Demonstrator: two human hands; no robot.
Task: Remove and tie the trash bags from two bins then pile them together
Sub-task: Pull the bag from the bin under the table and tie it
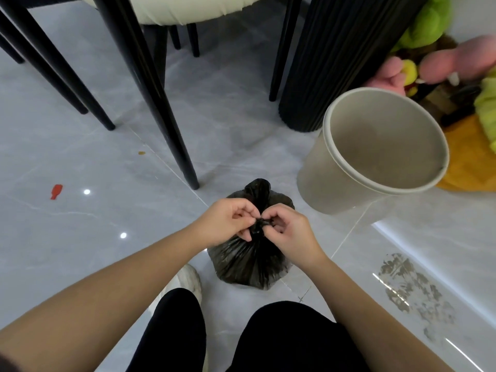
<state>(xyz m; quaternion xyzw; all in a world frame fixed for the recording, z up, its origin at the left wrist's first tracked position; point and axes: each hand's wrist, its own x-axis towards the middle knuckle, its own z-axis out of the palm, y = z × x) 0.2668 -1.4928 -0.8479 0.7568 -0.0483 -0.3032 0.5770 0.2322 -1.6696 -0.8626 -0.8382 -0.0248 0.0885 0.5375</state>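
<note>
A black trash bag (pixel 248 264) stands on the grey tiled floor in front of my knees. Its neck is gathered into a knot between my hands. My left hand (pixel 228 220) pinches the plastic on the knot's left side. My right hand (pixel 288 230) pinches it on the right. A second black bag (pixel 259 193) with a tied top sits just behind, touching the first and partly hidden by my hands. A beige round bin (pixel 316 181) stands unlined to the right, an arm's length away.
Black chair legs (pixel 174 146) stand just behind and left of the bags. A black ribbed column (pixel 327 63) rises behind the bin. Plush toys (pixel 440 63) lie at the far right. A red scrap (pixel 56 191) lies on the floor at left.
</note>
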